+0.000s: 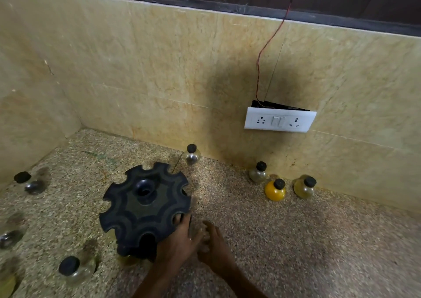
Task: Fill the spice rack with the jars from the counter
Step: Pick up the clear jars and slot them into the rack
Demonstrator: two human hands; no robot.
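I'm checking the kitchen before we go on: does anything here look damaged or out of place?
Yes. The switch plate on the wall hangs askew, pulled away from its dark box, with a thin red wire running loose up the wall. On the counter, the jars stand scattered, such as the yellow jar. No spill shows.

My one camera sits on my head, looking forward and steeply down at the speckled counter (262, 218) (wide-angle, edges bent), close over the black spice rack (145, 209), facing the tiled wall (159, 70).
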